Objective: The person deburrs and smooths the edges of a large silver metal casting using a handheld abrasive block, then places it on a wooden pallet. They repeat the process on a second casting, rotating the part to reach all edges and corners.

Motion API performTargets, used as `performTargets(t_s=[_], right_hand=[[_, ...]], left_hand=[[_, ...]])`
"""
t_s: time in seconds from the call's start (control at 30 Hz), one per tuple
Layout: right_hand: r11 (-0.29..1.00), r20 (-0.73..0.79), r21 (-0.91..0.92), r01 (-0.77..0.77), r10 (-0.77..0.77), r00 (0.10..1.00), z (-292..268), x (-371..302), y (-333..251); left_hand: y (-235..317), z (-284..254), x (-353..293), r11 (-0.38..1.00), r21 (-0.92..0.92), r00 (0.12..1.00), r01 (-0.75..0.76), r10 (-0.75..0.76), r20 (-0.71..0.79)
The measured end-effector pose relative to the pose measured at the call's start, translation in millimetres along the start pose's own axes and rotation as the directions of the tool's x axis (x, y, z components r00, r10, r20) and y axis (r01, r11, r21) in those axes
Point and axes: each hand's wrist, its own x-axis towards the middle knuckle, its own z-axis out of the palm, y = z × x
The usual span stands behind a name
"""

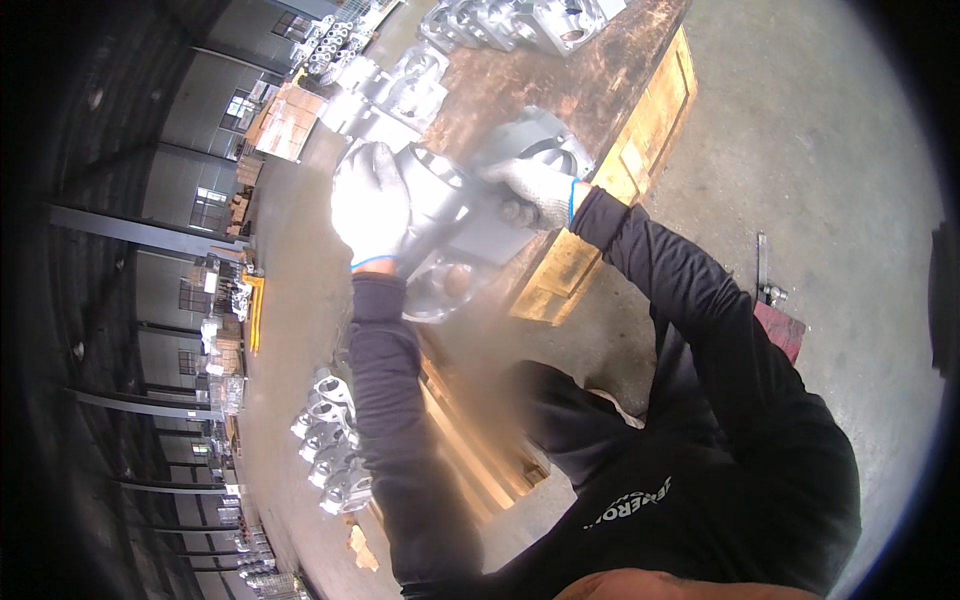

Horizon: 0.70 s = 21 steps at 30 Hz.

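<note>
A large silvery metal casting with round openings lies in front of me at the near end of the wooden bench top. My left hand, in a white knit glove with a blue cuff edge, grips its left side; glare washes out much of that glove. On its right side my gloved right hand is closed with the fingers curled against the metal. The right fingertips are partly blurred. Just beyond the right hand is another rounded part of metal, and I cannot tell whether it belongs to the same casting.
More castings stand at the bench's far end, others along its left. The bench top is stained wood over a pale wooden crate side. Several castings sit low at left by wooden beams. A red object lies on the right floor.
</note>
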Motion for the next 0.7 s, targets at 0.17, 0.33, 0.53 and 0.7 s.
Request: performTargets(t_s=[0.17,0.33,0.53,0.7], right_hand=[[0.945,-0.146,-0.327,-0.022,-0.028,0.989,8.3,7.9,-27.5],[0.325,0.357,-0.860,0.393,-0.166,0.919,13.9,20.9,-61.2],[0.352,0.383,-0.848,0.396,-0.110,0.917,23.9,24.2,-79.6],[-0.189,0.554,-0.818,0.543,-0.010,0.832,33.9,35.5,-82.0]], left_hand=[[6.0,11.1,-3.3,0.926,-0.375,0.957,0.038,-0.142,-0.253],[1.3,1.3,-5.9,0.832,-0.546,0.937,0.096,-0.261,-0.232],[-5.2,4.2,-7.6,0.544,-0.837,0.909,0.062,-0.376,-0.178],[-8.4,4.6,-7.4,0.497,-0.861,0.906,0.106,-0.406,-0.123]])
